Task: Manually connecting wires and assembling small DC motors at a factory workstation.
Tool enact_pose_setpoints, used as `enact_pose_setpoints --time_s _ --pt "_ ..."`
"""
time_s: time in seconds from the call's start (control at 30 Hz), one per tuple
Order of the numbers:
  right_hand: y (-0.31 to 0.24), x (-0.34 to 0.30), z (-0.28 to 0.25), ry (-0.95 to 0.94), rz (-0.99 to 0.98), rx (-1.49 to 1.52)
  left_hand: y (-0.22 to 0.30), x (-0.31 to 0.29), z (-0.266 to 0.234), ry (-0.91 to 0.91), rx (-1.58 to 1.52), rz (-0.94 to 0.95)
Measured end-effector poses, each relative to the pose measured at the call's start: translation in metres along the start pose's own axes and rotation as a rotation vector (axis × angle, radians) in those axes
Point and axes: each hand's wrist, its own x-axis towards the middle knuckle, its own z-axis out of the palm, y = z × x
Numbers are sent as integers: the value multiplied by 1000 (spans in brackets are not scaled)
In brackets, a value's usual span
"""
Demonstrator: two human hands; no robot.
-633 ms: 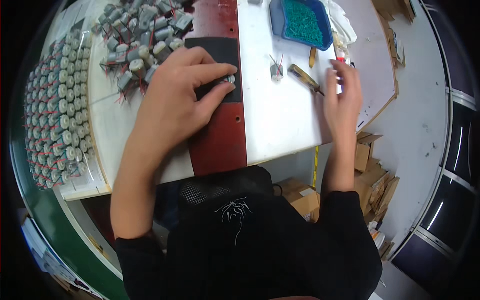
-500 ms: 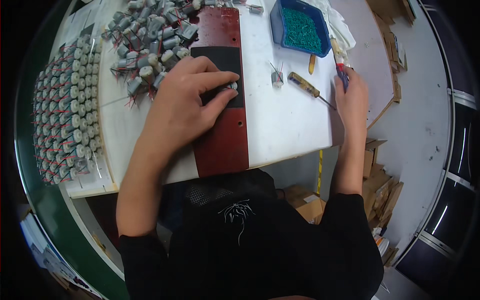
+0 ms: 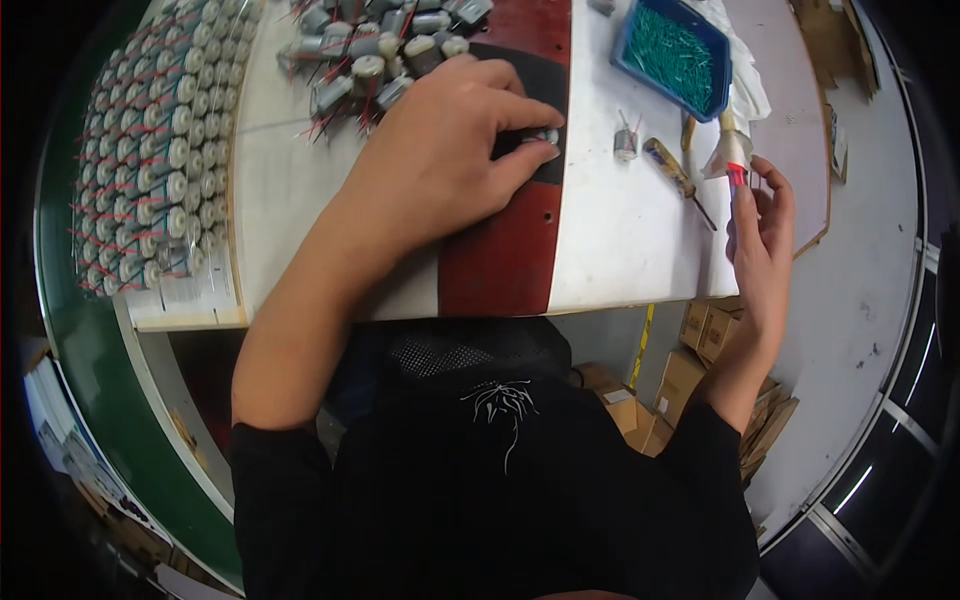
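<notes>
My left hand rests over the black pad on the red board. Its thumb and fingertips pinch a small motor, of which only a grey-white bit shows. On the right, my right hand is closed around a tool with a red-and-blue handle and a pale, yellowish far part; its exact kind is unclear. Between the hands stand a single small motor with wires and a screwdriver with a yellowish handle, lying flat.
A blue bin of green screw-like pieces stands at the far right, beside a white cloth. Loose motors lie heaped behind my left hand. Rows of motors with red wires fill the left side. Cardboard boxes sit below the table.
The view has shifted, so the table appears moved right and up. My right hand still grips the tool, with its fingers somewhat rearranged. The left hand keeps its pinch on the pad.
</notes>
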Motion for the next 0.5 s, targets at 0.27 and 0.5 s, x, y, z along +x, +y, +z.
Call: enact_pose_setpoints --time_s 0.27,0.5 --pt "-40 -35 13 -130 57 255 0 1 1 10 -3 4" --pt "-69 -35 38 -468 -319 -229 5 5 -11 -67 -144 -38"
